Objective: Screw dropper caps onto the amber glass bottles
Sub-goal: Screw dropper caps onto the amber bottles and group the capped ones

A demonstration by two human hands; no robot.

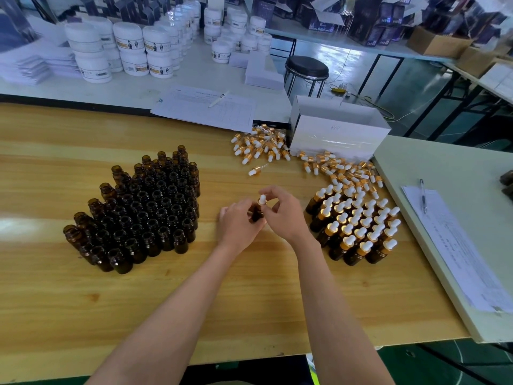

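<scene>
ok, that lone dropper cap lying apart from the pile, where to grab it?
Pinch the gold collar of the lone dropper cap from above, fingers across its axis. It lies flat on the wooden table with bare wood either side; the glass tube looks fragile.

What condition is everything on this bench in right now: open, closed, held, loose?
Left group of amber bottles: upright, uncapped.
Right group of amber bottles: upright, capped.
Loose dropper caps: lying in a pile.
Held bottle: gripped by left hand.
Held dropper cap: on that bottle, pinched by right hand.
White box: top open.
</scene>
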